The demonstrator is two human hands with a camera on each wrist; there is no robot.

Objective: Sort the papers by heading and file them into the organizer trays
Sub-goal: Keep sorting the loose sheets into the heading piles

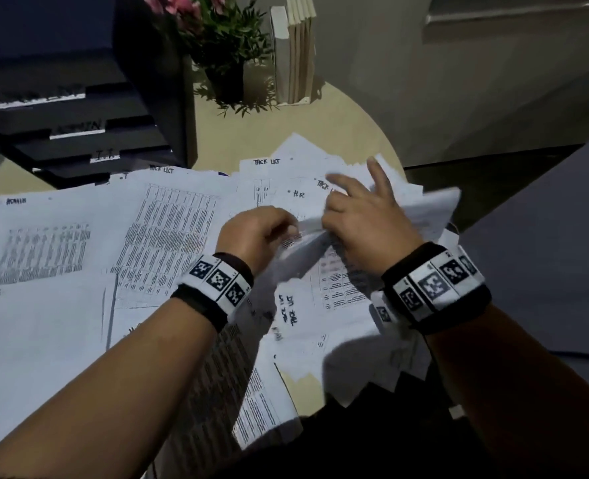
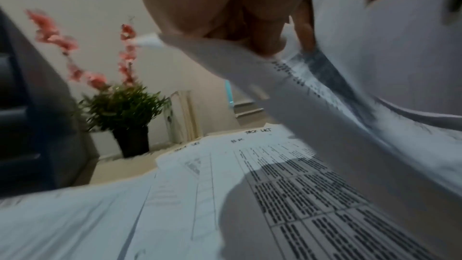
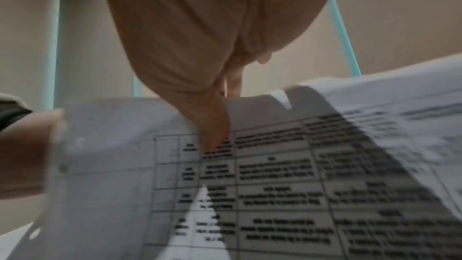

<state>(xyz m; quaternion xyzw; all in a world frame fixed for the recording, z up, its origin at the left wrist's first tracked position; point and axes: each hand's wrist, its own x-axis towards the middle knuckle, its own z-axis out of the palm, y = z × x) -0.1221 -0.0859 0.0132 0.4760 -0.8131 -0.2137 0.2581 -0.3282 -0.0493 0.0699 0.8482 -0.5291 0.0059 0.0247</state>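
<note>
The left hand point(image 1: 257, 233) has its fingers curled over the near edge of a lifted white printed sheet point(image 1: 431, 205), pinching it; in the left wrist view the fingertips point(image 2: 270, 41) press into the paper's curled edge point(image 2: 250, 70). The right hand point(image 1: 362, 219) holds the same sheet just beside the left: its thumb lies on the printed table of the page (plain in the right wrist view, thumb point(image 3: 215, 126) on sheet point(image 3: 275, 175)), while the index and middle fingers stretch out over the top. The sheet bows upward away from both hands to the right, blurred.

Under and around the hands, loose white printed papers point(image 1: 168, 233) cover a round beige table point(image 1: 338, 112), overlapping in many directions. Hand-lettered headings show on several: "H.R" just beyond the left hand, "TACK LICT" further off, "ADMIN" and "I.T" far to the left of the left wrist.

Beyond the papers, up and left of the left hand, stands a black stacked organizer point(image 1: 79, 133) with labelled trays; only "I.T" reads clearly. Straight ahead of the hands sits a green plant with pink flowers in a black pot point(image 1: 224, 53), and just right of it a row of cream upright books point(image 1: 298, 53).
</note>
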